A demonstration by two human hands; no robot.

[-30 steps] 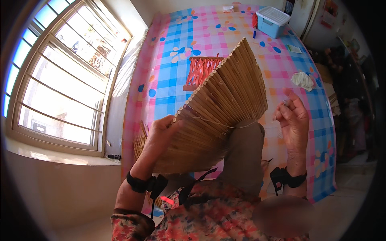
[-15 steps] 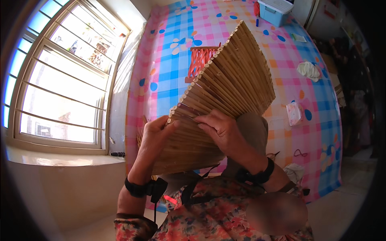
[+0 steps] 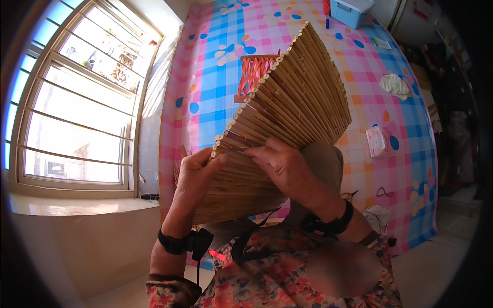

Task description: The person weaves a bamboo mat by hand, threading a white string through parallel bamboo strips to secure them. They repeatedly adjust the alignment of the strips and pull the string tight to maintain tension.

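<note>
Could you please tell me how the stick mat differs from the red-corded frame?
The stick mat is tan, while the red-corded frame is mostly red. The stick mat looks much larger than the frame. The left hand holds the stick mat's edge, whereas the frame rests on the patterned sheet, touched by neither hand.

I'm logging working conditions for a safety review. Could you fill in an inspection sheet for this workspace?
Surface: checked, flower-patterned sheet.
Job's things: mat of stalks, tilted, its stalks side by side.
Clutter: frame with red strands beyond the mat; white cloth, small packet and lidded blue bin to the right.
Hands: left hand grips the mat's edge; right hand touches its face, any pinched thread too small to tell.
Cables: thin dark cord hangs near the left wristband.
Surroundings: sunlit barred window at left.
</note>
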